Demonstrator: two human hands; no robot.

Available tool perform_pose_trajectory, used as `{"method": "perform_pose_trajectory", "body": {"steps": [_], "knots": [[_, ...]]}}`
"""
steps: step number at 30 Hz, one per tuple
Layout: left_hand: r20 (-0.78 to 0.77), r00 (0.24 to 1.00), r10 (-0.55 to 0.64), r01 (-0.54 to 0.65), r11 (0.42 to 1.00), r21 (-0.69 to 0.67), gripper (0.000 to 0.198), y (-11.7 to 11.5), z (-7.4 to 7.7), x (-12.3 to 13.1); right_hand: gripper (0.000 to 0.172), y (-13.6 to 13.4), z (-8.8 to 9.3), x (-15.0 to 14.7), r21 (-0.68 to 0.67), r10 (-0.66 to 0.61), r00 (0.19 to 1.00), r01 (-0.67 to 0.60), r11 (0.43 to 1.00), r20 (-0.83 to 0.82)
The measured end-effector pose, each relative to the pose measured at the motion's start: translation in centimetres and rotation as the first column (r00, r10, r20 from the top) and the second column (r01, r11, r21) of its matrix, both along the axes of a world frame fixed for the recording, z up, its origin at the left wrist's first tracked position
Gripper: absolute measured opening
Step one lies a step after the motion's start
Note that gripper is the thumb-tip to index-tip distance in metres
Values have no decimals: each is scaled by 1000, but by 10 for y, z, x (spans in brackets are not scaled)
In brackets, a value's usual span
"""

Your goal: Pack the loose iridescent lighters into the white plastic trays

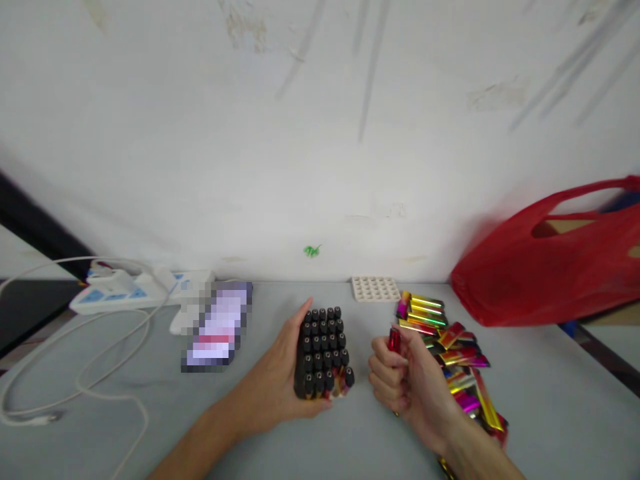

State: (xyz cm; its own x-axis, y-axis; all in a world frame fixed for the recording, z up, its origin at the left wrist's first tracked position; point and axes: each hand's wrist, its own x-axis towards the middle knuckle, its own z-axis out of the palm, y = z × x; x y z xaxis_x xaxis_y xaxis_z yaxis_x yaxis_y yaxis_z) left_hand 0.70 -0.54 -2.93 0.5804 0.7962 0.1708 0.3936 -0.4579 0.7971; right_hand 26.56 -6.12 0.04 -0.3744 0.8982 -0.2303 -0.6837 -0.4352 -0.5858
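My left hand (277, 380) is wrapped around the side of a block of upright tubes (325, 343), packed in rows with black tops facing up. Near the front right corner, one black-topped tube (349, 379) stands a little apart, and coloured metallic sides show beside it. Closed in a fist, my right hand (407, 383) grips a shiny red metallic tube (395, 340) whose upper end pokes out above the fingers. A small gap separates this hand from the block. Just right of it lies a loose pile of shiny gold, red and purple tubes (463, 357), partly hidden by my forearm.
A white tray with a grid of holes (375, 289) lies against the wall. A red bag (540, 260) stands at the right. On the left are a phone with a blurred screen (220, 327), a white power strip (145, 291) and a looping white cable (80, 380).
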Motion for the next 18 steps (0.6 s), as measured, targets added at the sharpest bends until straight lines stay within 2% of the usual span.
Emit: {"method": "perform_pose_trajectory", "body": {"steps": [7,10,14,16,18], "knots": [[-23,1000,-11,11,1000,10,148,1,0,-1,65,4,1,-1,-8,-61,998,61,998,27],[-30,1000,-8,8,1000,17,147,1,1,-1,58,3,3,-5,2,-99,985,100,995,144],[-23,1000,1,0,1000,15,149,0,1,0,44,-1,3,-13,213,-348,863,286,934,367],[-28,1000,4,-3,1000,11,150,0,2,0,40,-2,3,-13,323,-418,807,299,898,416],[-34,999,-1,2,1000,8,151,0,2,0,35,-2,2,-10,397,-435,769,256,881,469]]}}
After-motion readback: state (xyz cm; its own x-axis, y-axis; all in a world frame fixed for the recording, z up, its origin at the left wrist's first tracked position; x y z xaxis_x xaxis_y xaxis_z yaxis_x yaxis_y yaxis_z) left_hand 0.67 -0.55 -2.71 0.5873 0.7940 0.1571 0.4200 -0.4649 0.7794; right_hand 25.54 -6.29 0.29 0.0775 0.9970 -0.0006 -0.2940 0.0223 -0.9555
